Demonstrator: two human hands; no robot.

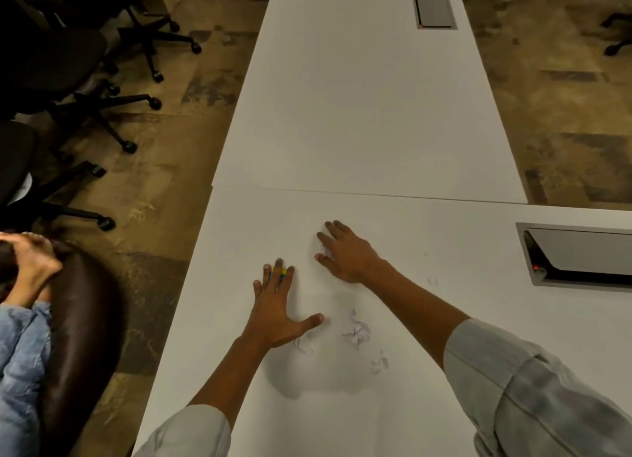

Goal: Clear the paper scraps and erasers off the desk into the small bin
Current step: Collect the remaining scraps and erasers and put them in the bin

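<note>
My left hand [275, 302] lies flat on the white desk [342, 131], fingers spread, covering a yellow and blue eraser [282, 272] that shows between the fingertips. My right hand [343, 251] rests palm down further ahead, and a small white paper scrap [325, 251] peeks from under its fingers. A crumpled paper scrap [357, 331] lies near my left thumb. Another scrap [302, 345] sits beside my left wrist, and small bits [379, 364] lie closer to me. No bin is in view.
A recessed cable box [578, 256] is set into the desk at the right, and another one [432, 3] at the far end. Black office chairs [68, 63] stand on the floor to the left. Another person's hand and denim sleeve [24, 319] are at the left edge.
</note>
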